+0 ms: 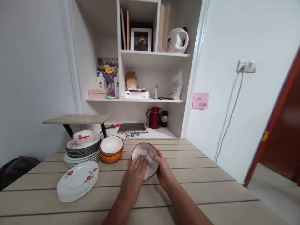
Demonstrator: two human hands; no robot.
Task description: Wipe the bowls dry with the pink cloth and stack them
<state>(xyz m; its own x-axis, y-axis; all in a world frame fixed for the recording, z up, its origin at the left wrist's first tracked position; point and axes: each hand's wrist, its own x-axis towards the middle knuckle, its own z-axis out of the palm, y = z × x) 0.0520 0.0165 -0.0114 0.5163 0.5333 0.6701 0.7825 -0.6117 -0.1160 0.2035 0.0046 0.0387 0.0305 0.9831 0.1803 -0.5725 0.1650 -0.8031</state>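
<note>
A white-lined bowl [152, 168] with a dark rim is tilted toward me above the table. My right hand [164, 167] grips its right side, with the thumb over the rim and the fingers behind. Inside the bowl, my left hand [136, 168] presses a pale pink cloth [142, 152] against the inner surface; part of the cloth hangs over the near rim. To the left stand two stacked orange bowls [112, 157] with white insides. Beside them is a stack of white plates [76, 181] with red flowers.
Behind the flowered plates rises a taller plate stack [83, 149] topped by a small dish [84, 137]. A raised wooden stand [76, 119] is at the back left. Glasses [132, 135], a laptop [132, 127] and a red jug [154, 118] lie beyond the table [199, 187].
</note>
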